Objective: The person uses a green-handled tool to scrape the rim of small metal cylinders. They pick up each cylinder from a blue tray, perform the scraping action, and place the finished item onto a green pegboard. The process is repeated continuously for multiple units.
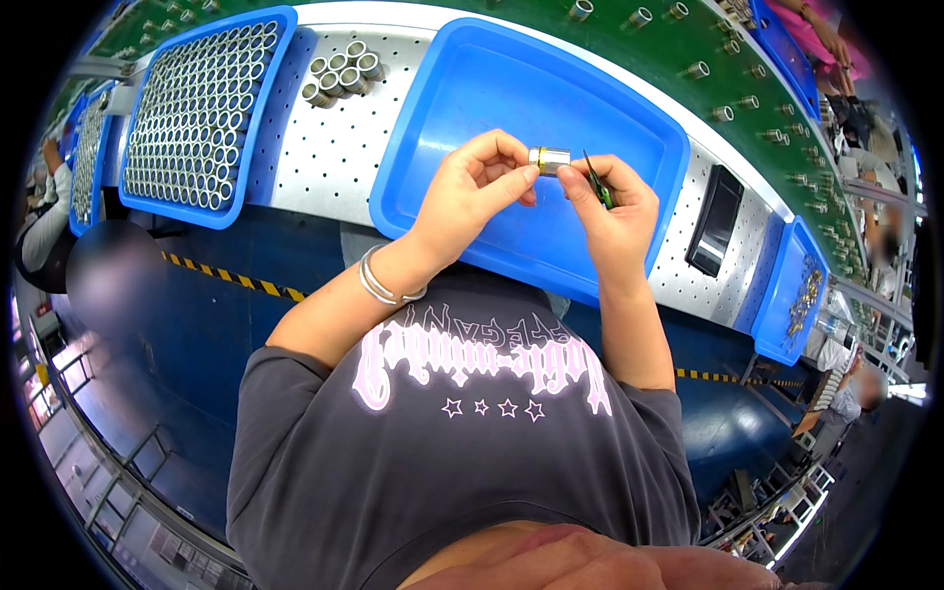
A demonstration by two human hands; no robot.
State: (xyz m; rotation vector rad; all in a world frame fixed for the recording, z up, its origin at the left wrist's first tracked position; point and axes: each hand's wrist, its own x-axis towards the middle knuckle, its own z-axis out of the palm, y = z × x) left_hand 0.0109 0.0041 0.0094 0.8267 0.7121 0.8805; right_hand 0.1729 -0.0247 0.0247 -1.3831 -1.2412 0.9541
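Note:
Over the large blue tray [472, 74], both my hands meet at a short silver metal cylinder [556, 157] with a yellow band. My left hand [479, 187] pinches its left end between thumb and fingers. At its other end are the thumb and fingers of my right hand [619, 211], which is closed. A slim green-and-black pointed tool [598, 184] is also tucked in that hand, its dark tip pointing up; its exact kind is unclear. The cylinder lies roughly level, and my fingers hide part of it.
Left of the tray, several metal cylinders [339, 76] stand on the perforated metal bench [324, 157]. Further left, a blue tray holds rows of cylinders [192, 123]. Rightward lie a black rectangular device [717, 218] and brass-coloured small parts [804, 300]. A green surface [615, 49] beyond carries cylinders.

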